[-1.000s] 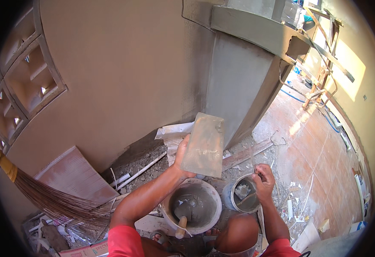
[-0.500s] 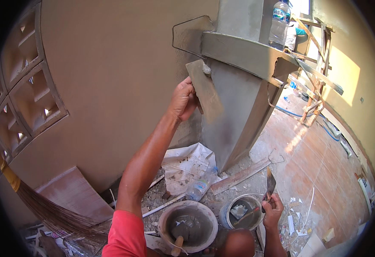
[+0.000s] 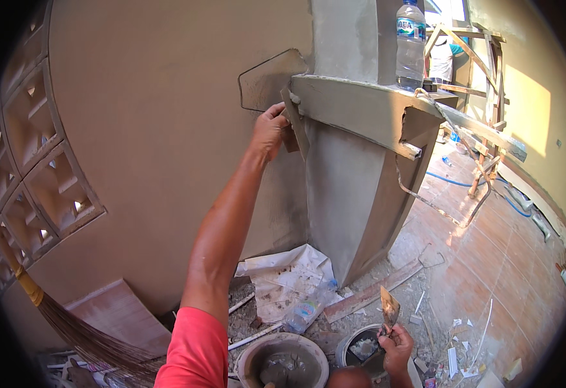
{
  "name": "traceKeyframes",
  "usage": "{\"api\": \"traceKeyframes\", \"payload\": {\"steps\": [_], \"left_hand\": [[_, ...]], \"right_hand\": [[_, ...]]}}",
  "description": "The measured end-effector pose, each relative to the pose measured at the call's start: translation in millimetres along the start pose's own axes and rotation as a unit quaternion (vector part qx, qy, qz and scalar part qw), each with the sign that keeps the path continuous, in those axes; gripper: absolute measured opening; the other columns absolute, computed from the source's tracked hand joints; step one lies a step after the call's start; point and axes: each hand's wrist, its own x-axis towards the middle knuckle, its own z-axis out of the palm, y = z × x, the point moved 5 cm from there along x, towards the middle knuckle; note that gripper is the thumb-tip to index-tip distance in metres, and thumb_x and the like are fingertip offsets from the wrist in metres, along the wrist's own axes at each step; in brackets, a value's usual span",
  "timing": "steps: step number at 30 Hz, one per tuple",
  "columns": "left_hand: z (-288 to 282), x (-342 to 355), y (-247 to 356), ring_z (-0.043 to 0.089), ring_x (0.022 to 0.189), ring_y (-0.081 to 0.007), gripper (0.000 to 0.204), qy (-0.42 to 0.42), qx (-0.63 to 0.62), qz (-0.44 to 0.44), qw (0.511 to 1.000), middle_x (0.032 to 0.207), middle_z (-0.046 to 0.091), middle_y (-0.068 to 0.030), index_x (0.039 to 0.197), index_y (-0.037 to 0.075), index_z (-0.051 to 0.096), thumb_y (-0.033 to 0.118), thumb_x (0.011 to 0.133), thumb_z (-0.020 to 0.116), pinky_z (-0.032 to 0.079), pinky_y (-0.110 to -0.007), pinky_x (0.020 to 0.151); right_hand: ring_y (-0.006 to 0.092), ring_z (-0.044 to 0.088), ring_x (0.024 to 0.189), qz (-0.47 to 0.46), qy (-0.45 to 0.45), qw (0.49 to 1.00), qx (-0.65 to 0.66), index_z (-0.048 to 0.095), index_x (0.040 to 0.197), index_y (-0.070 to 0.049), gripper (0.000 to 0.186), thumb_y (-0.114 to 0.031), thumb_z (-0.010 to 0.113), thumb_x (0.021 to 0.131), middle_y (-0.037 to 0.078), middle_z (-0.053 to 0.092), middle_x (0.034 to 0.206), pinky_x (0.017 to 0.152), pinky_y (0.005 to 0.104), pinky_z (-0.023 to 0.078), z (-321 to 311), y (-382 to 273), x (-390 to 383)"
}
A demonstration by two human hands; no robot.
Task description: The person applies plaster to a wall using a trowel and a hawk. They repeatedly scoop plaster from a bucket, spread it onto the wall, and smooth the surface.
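Note:
My left hand [image 3: 270, 134] is raised with its fingers closed round a plastering float [image 3: 297, 130]. The float is tilted nearly edge-on, close to the left end of a grey plastered ledge [image 3: 354, 108]; whether it touches there I cannot tell. A small dab of mortar shows at its top end. Below the ledge stands a grey plastered column [image 3: 341, 181]. Down at the right, my right hand [image 3: 396, 346] grips a small trowel [image 3: 390, 306], its blade pointing up. That hand is beside a bucket [image 3: 342, 352]. A basin [image 3: 244, 362] of wet mortar stands left of the bucket.
A water bottle [image 3: 410, 52] stands on the ledge. Bent wire [image 3: 428, 204] and a wooden bar [image 3: 490, 132] jut out to the right. White sacking [image 3: 283, 278], another bottle [image 3: 303, 312] and a plank [image 3: 373, 291] lie on the rubble. A broom [image 3: 76, 326] leans left. Someone is by the scaffold [image 3: 492, 84].
The float has turned from showing its broad face to nearly edge-on, and sits farther left at the ledge's end. The trowel's blade has turned its face toward me. The view has shifted.

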Motion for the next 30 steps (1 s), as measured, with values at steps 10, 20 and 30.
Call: {"api": "traceKeyframes", "payload": {"steps": [10, 20, 30], "left_hand": [[17, 21, -9, 0.059, 0.094, -0.0167, 0.042, 0.136, 0.217, 0.062, 0.965, 0.106, 0.064, -0.0102, 0.119, -0.002, 0.059, -0.004, 0.077, 0.051, 0.046, -0.028, 0.083], [38, 2, -12, 0.061, 0.096, -0.0249, 0.039, 0.134, 0.367, 0.192, 0.900, 0.106, 0.063, -0.0155, 0.111, -0.004, 0.062, -0.002, 0.073, 0.054, 0.045, -0.029, 0.088], [19, -142, -29, 0.062, 0.101, -0.0243, 0.040, -0.015, -0.213, -0.109, 0.971, 0.114, 0.061, -0.0125, 0.124, 0.000, 0.052, 0.005, 0.085, 0.049, 0.050, -0.041, 0.091]], "right_hand": [[0.0155, 0.062, 0.081, 0.044, 0.007, 0.999, 0.015, 0.058, 0.104, 0.007, 0.030, 0.010, 0.062, 0.074, 0.007, 0.062, 0.089, 0.076, 0.0276, 0.050, -5, 5, 11], [0.0174, 0.063, 0.082, 0.047, -0.005, 0.999, 0.021, 0.056, 0.106, 0.008, 0.031, 0.009, 0.062, 0.075, 0.011, 0.064, 0.092, 0.077, 0.0292, 0.051, -19, 24, 10], [0.0197, 0.064, 0.088, 0.112, -0.046, 0.992, 0.042, 0.048, 0.121, 0.010, 0.039, 0.006, 0.059, 0.083, 0.014, 0.063, 0.100, 0.075, 0.0301, 0.053, -9, 12, 10]]}}
